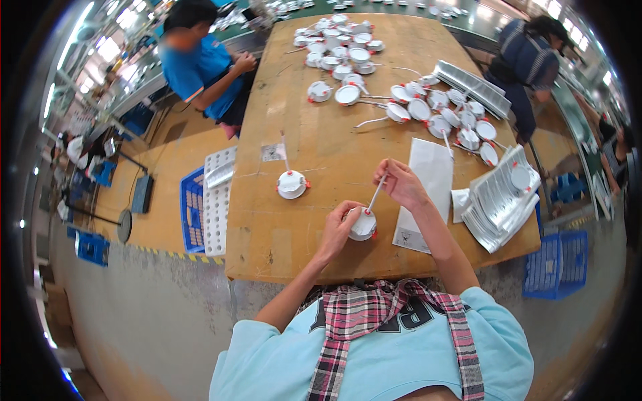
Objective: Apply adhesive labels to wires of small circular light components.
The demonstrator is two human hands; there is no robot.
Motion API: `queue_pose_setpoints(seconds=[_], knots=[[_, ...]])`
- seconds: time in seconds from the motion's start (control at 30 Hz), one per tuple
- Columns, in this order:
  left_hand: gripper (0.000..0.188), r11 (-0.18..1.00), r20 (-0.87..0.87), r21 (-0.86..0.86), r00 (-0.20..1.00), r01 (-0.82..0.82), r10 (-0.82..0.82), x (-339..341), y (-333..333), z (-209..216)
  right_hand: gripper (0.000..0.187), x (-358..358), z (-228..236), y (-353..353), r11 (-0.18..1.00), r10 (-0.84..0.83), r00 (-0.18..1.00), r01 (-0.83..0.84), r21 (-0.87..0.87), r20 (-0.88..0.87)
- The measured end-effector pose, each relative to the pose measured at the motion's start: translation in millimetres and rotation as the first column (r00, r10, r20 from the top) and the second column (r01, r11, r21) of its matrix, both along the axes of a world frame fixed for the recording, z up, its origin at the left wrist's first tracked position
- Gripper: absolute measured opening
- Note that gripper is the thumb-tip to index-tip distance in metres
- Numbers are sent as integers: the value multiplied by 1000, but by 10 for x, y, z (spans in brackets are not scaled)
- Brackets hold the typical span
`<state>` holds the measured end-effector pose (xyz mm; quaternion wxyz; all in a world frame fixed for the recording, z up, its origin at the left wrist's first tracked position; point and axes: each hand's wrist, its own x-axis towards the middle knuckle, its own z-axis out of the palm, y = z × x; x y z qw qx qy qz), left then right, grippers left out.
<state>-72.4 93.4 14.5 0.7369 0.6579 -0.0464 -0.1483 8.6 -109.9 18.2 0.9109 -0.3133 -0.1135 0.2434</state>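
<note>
Close to the table's near edge is a round white downlight (363, 227) with a red clip tip and a white cable (377, 192) standing up from it. My left hand (340, 228) grips the downlight's side with thumb and fingers. Above it, my right hand (400, 184) pinches the upper part of the cable. To the left stands another white downlight (292, 186), its cable pointing up and its clips red-tipped. Just right of my hands lies a long white paper sheet (428, 175) with a printed label at its near end, partly behind my right forearm.
Silver foil bags (493, 204) are stacked at the right, with a downlight (519, 178) on top. Many downlights (341, 50) are heaped at the far side. A small label (273, 152) lies at left. Blue crates (194, 210) flank the table (301, 257). Two people stand beyond it.
</note>
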Motion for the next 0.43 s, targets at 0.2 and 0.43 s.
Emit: queue_pose_setpoints(seconds=[0.2, 0.43], knots=[[17, 728, 586, 562, 810, -393, -15, 76, -91, -90, 17, 207, -205, 25, 960, -261, 961, 248, -126, -94], [20, 647, 643, 608, 763, -461, -61, 170, -370, -269, 27, 372, 34, -92, 784, -433, 894, 435, -443, 112]])
